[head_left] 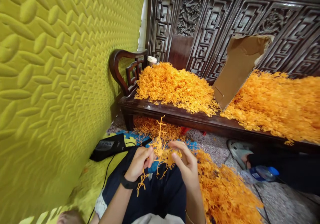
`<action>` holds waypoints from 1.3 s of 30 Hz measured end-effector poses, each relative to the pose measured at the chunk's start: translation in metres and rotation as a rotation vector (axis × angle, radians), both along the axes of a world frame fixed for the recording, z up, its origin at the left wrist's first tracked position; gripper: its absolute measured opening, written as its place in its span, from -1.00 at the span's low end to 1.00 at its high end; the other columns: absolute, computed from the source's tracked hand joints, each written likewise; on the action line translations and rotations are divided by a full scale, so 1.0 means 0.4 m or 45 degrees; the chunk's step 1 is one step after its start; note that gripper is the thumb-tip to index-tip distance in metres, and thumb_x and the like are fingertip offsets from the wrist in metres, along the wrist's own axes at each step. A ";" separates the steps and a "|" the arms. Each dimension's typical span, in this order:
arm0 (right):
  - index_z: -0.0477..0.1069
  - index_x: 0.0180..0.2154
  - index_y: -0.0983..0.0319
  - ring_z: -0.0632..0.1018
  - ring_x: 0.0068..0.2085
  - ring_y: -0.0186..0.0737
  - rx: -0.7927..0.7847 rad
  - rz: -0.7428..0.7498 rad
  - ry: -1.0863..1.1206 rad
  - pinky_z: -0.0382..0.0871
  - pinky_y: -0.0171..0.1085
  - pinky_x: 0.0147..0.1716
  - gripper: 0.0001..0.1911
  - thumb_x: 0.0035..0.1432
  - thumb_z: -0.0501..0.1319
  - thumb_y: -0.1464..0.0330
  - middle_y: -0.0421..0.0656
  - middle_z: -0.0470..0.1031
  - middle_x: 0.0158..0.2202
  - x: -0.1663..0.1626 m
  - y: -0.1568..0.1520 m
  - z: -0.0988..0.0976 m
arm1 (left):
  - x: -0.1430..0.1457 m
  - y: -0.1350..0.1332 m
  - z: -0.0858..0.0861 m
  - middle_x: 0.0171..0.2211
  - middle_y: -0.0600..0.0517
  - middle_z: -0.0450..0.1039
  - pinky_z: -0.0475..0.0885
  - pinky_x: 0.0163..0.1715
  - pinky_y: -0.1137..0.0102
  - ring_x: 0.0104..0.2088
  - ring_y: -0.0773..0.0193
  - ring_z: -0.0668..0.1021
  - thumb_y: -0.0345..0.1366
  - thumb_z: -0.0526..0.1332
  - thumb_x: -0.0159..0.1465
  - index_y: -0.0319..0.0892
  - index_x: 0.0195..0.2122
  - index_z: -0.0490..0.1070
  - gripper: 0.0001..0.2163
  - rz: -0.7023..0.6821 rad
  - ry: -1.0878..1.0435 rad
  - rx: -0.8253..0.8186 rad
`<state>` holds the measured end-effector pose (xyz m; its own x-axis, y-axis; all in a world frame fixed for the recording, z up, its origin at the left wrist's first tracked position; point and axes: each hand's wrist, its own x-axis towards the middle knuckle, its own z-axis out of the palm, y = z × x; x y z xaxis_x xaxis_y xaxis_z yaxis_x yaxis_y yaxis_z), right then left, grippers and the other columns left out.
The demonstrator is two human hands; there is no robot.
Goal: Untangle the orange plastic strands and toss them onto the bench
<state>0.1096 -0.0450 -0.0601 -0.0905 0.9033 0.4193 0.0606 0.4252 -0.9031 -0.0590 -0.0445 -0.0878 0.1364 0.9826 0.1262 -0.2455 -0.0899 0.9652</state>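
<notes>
Pinching an orange branching cluster above the lap, the left hand is holding its left edge between closed fingers. The right hand is curving around the opposite side with parted fingers; whether they are gripping any strand, I cannot tell. An orange heap is lying beside the right forearm.

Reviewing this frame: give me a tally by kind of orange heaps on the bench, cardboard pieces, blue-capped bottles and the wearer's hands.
Orange heaps on the bench: 2 (left heap, right heap)
Cardboard piece: 1
Blue-capped bottle: 1
Wearer's hands: 2 (left hand, right hand)
Total: 6
</notes>
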 end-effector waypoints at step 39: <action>0.30 -0.03 0.36 0.32 0.08 0.02 0.506 -0.960 -0.589 0.17 0.03 0.02 -0.50 0.09 0.18 0.16 0.17 0.28 0.00 0.207 0.346 0.245 | 0.044 -0.115 -0.013 -0.83 0.21 -0.11 -0.09 -0.69 0.48 -0.74 0.50 0.03 0.04 0.19 0.14 -0.21 -0.82 0.14 -0.47 0.231 -0.303 -0.307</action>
